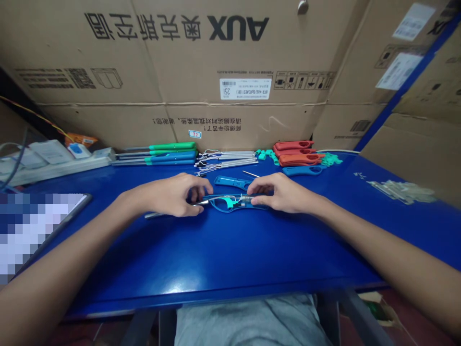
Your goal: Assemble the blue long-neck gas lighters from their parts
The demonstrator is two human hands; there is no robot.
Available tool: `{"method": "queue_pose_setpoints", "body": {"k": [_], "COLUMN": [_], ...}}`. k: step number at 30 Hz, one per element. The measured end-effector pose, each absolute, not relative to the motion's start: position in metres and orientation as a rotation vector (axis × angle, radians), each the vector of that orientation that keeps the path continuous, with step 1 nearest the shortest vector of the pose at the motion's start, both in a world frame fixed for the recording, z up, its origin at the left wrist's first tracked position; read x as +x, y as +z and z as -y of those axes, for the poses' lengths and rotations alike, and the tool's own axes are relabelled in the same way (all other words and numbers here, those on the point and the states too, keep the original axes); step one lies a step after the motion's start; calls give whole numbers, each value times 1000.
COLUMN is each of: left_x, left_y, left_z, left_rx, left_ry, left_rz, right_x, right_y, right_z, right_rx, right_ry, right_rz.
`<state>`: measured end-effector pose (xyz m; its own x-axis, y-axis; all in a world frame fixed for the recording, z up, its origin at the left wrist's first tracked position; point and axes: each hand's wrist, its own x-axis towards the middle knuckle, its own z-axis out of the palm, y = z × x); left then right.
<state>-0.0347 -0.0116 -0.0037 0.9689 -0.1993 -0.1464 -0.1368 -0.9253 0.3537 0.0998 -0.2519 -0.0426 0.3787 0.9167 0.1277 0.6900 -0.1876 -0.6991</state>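
Observation:
An open blue lighter handle half (218, 208) lies on the table between my hands, with a turquoise trigger (230, 202), white wires and a clear fuel tank (246, 198) inside it. My left hand (178, 194) is closed around a slim metal lighter tube (154, 216) at the handle's left end. My right hand (277, 192) pinches the handle's right end at the tank, its thumb and forefinger close together. Just behind lies a second blue handle half (230, 181), partly covered by my right fingers. A thin metal rod (251, 174) points out behind my right hand.
At the back lie green and blue lighters (172, 156), metal tubes with wires (234, 155), turquoise triggers (266, 154) and red handle halves (297, 153). Clear small parts (403, 191) are on the right. A power strip (90, 161) and a tablet-like screen (36, 230) stand left. Cardboard (180, 57) walls the back.

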Motion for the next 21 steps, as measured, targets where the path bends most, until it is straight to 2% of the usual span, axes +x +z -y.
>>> {"method": "queue_pose_setpoints", "body": {"k": [21], "left_x": [-31], "left_y": [-6], "left_z": [2], "left_rx": [2784], "left_ry": [-192], "left_rz": [229], "right_x": [99], "right_y": [-38], "right_z": [254], "right_rx": [-2062], "right_ry": [393], "right_rz": [1431]}}
